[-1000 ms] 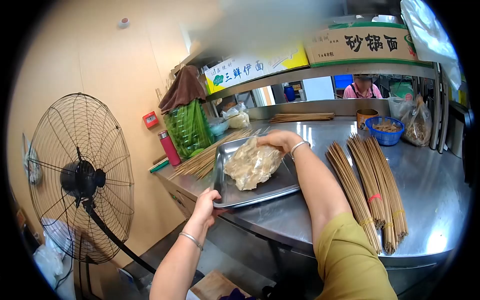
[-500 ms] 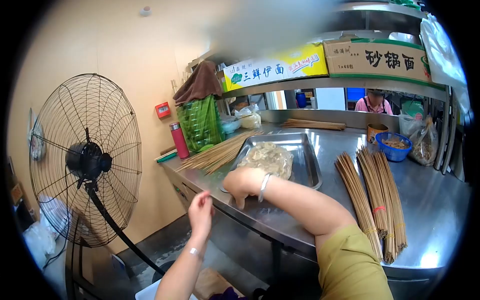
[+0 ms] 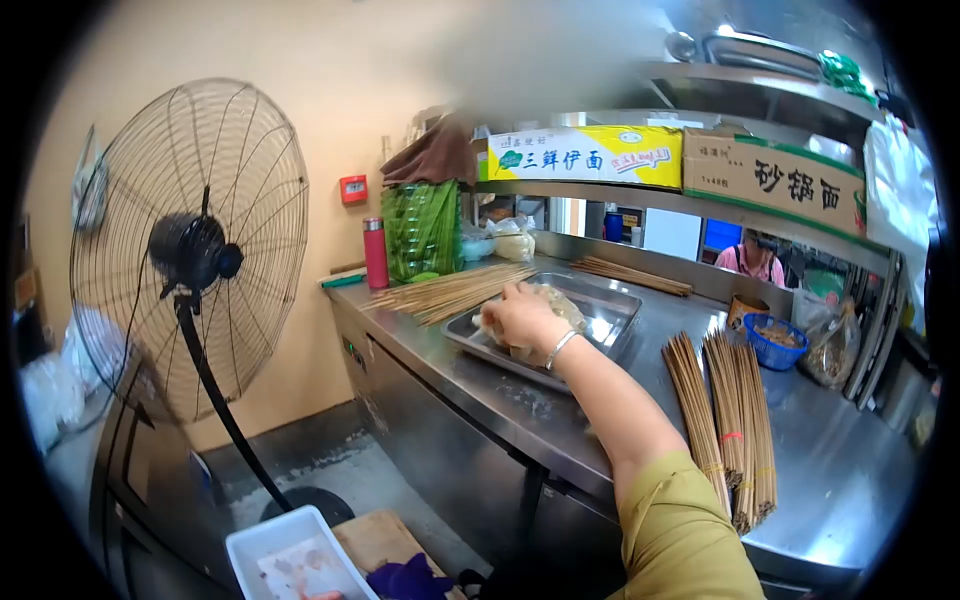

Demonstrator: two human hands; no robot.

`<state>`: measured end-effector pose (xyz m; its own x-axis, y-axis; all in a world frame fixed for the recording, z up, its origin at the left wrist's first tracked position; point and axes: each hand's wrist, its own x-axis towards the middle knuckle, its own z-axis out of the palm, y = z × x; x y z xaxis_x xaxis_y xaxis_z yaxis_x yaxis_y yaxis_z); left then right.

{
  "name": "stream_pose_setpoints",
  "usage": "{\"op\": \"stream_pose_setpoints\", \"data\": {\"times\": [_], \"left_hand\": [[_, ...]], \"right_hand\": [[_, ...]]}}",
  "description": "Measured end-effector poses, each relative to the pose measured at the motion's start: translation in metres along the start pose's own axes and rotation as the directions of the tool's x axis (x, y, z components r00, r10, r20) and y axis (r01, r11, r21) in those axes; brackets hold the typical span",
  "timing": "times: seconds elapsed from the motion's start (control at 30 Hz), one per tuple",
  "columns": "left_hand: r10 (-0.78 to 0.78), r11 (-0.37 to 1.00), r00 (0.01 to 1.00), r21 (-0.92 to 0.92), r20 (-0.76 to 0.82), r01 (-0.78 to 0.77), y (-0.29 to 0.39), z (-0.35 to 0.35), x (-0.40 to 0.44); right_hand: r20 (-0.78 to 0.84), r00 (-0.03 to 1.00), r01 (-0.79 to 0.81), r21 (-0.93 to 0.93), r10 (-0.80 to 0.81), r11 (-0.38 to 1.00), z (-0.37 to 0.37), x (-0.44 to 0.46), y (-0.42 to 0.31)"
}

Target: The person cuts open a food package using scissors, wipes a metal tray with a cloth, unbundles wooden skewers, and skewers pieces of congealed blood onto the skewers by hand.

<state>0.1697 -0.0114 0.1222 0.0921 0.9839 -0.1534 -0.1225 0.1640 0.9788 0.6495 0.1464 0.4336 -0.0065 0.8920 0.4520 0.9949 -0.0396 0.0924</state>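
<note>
My right hand is over the left part of a metal tray, its fingers curled on a crumpled clear plastic bag with pale contents. The hand hides much of the bag. Loose wooden skewers lie spread just left of the tray, and tied skewer bundles lie to its right. My left hand is out of view.
A fan stands at the left, beside a white tub on the floor. Behind the tray are a red bottle, green vegetables and more skewers. A blue basket sits back right; a person shows beyond the shelf.
My right hand has gone from the tray to its near left edge, then back onto the bag. My left hand let go of the tray and left the view. The camera view has shifted.
</note>
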Motion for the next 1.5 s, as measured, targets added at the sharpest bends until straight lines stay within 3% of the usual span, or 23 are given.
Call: {"op": "stream_pose_setpoints", "data": {"times": [0.03,0.2,0.27,0.3,0.37,0.43,0.47,0.5,0.57,0.6,0.63,0.7,0.77,0.83,0.9,0.93,0.97,1.03,1.17,1.23,1.37,1.43,1.5], "left_hand": [[-0.09,0.991,0.992,-0.111,-0.091,0.08,-0.001,0.001,-0.008],[0.017,0.997,0.991,-0.067,-0.132,-0.026,-0.006,0.005,-0.041],[0.082,0.996,0.99,-0.014,-0.112,-0.084,-0.018,0.001,-0.053],[0.057,0.998,0.992,0.021,-0.11,-0.055,-0.017,-0.001,-0.06],[0.183,0.942,0.982,0.294,-0.054,-0.16,-0.032,-0.019,-0.068],[0.571,0.577,0.821,0.703,0.017,-0.416,-0.043,-0.039,-0.064],[0.56,0.588,0.825,0.738,-0.076,-0.331,-0.03,-0.041,-0.07],[0.69,0.455,0.723,0.802,-0.044,-0.386,-0.028,-0.051,-0.07],[0.572,0.536,0.801,0.819,-0.174,-0.204,-0.02,-0.079,-0.08],[0.585,0.575,0.768,0.801,-0.261,-0.165,-0.029,-0.097,-0.076],[0.543,0.562,0.77,0.826,-0.335,-0.037,-0.039,-0.112,-0.069],[0.539,0.528,0.756,0.848,-0.372,0.04,-0.055,-0.136,-0.054],[0.55,0.501,0.74,0.862,-0.387,0.078,-0.059,-0.143,-0.047],[0.563,0.481,0.716,0.868,-0.412,0.121,-0.067,-0.161,-0.038],[0.475,0.643,0.752,0.764,-0.456,0.057,-0.086,-0.181,-0.027],[0.325,0.778,0.811,0.625,-0.487,0.063,-0.093,-0.189,-0.021],[0.318,0.776,0.821,0.628,-0.475,0.063,-0.1,-0.196,-0.018],[0.128,0.932,0.956,0.361,-0.263,-0.025,-0.096,-0.195,-0.012],[-0.009,0.998,0.975,-0.055,-0.221,-0.003,-0.106,-0.188,-0.016],[-0.039,0.999,0.97,-0.017,-0.241,0.036,-0.094,-0.183,-0.02],[-0.069,0.998,0.956,-0.015,-0.283,0.068,-0.091,-0.18,-0.02],[-0.095,0.995,0.969,0.006,-0.228,0.099,-0.089,-0.183,-0.022],[-0.092,0.996,0.973,-0.03,-0.213,0.087,-0.09,-0.184,-0.021]], "right_hand": [[-0.059,0.998,-0.036,-0.022,0.035,0.999,0.008,0.0,0.003],[-0.129,0.969,-0.235,-0.242,0.209,0.941,0.032,0.008,0.028],[-0.015,0.955,-0.293,-0.228,0.298,0.929,0.032,0.008,0.042],[0.066,0.963,-0.239,-0.24,0.261,0.941,0.022,0.006,0.039],[0.109,0.988,-0.082,-0.252,0.113,0.964,-0.004,0.001,0.01],[0.097,0.988,0.123,-0.011,-0.122,0.992,-0.027,0.01,-0.031],[0.083,0.98,0.172,0.102,-0.181,0.98,-0.048,0.003,-0.067],[0.042,0.935,0.334,0.222,-0.351,0.916,-0.054,0.004,-0.092],[0.068,0.892,0.373,0.449,-0.448,0.811,-0.062,-0.011,-0.152],[-0.063,0.831,0.445,0.671,-0.552,0.593,-0.047,-0.02,-0.174],[0.045,0.84,0.305,0.785,-0.541,0.539,-0.043,-0.038,-0.201],[-0.043,0.822,0.311,0.87,-0.568,0.384,-0.006,-0.086,-0.24],[0.021,0.854,0.125,0.962,-0.52,0.244,0.072,-0.136,-0.265],[0.249,0.909,-0.196,0.963,-0.334,0.184,0.17,-0.198,-0.285],[0.249,0.957,-0.162,0.884,-0.15,0.438,0.251,-0.262,-0.287],[0.185,0.966,-0.053,0.827,-0.182,0.559,0.269,-0.287,-0.286],[0.224,0.96,-0.068,0.771,-0.169,0.633,0.275,-0.305,-0.288],[0.252,0.959,-0.078,0.675,-0.13,0.733,0.275,-0.323,-0.293],[0.273,0.958,-0.102,0.599,-0.083,0.794,0.285,-0.315,-0.302],[0.291,0.955,-0.127,0.562,-0.052,0.817,0.291,-0.305,-0.312],[0.489,0.869,-0.238,0.278,0.076,0.931,0.295,-0.281,-0.325],[0.474,0.881,-0.183,0.317,0.012,0.931,0.307,-0.273,-0.313],[0.375,0.923,-0.22,0.349,0.08,0.911,0.324,-0.275,-0.306]]}}
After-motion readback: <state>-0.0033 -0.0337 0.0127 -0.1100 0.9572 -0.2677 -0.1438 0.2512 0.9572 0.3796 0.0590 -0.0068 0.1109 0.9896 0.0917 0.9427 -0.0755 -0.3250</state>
